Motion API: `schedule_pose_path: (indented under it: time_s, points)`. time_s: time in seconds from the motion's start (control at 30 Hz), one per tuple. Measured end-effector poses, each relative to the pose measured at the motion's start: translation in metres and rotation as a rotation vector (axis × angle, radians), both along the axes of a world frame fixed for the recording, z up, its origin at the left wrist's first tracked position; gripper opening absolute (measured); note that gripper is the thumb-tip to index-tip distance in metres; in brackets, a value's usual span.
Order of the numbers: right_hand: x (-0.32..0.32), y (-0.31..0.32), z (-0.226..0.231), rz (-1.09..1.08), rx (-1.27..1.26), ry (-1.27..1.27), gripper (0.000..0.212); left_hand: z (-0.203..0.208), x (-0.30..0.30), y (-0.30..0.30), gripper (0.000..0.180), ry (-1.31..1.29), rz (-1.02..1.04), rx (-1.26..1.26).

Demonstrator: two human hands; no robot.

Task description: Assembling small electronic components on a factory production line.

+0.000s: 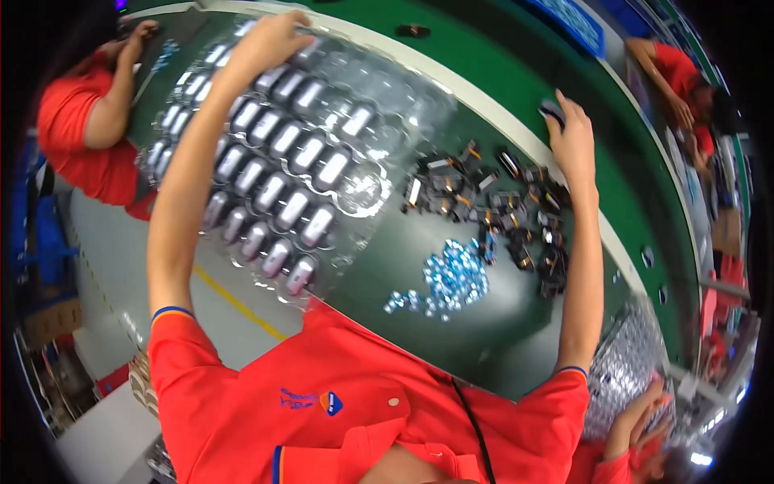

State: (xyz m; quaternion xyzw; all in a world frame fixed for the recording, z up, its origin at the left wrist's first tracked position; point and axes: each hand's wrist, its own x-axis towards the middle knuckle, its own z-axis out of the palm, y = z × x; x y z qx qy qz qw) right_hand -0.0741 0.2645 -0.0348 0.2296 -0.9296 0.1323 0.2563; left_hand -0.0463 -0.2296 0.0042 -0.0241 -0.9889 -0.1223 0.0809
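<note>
A clear plastic blister tray (363,190) lies on the left part of the green table, filled with rows of silver oval devices (309,153) with dark sides. My left hand (272,40) reaches across to its far edge, fingers and thumb bent round the rim. At the far right, my right hand (574,137) is over the pale table edge by the green conveyor belt, with a small dark oval device (552,111) between thumb and fingers. Left of my right forearm lies a loose pile of black pieces (484,194) with orange bits. Nearer me is a heap of shiny blue pieces (456,276).
A pale raised rail (468,95) separates the table from the conveyor belt (484,40). A dark item (413,31) lies on the belt, and a blue tray (568,22) stands beyond. Silvery bubble wrap (629,363) is at the right. Co-workers in red (89,133) sit on both sides.
</note>
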Motion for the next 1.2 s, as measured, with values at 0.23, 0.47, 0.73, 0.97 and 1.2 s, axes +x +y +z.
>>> schedule_pose_path:
  time_s: [0.23,0.47,0.73,0.97,1.2]
  points:
    - [0.166,-0.051,0.065,0.222,-0.377,-0.707,0.021,0.008,0.004,0.044,0.057,0.068,0.049,-0.139]
    - [0.203,-0.052,0.041,0.236,-0.183,-0.62,0.018,0.035,0.006,0.051,0.043,-0.059,0.123,0.186]
    - [0.204,-0.072,0.036,0.28,-0.011,-0.522,0.017,0.033,0.023,0.165,0.032,-0.153,-0.457,0.972]
    - [0.217,-0.084,0.033,0.247,0.258,-0.365,0.015,-0.006,0.015,0.214,0.032,-0.202,-0.562,1.276]
    - [0.22,-0.084,0.025,0.238,0.294,-0.333,0.019,-0.025,0.013,0.216,0.035,-0.073,-0.527,1.287]
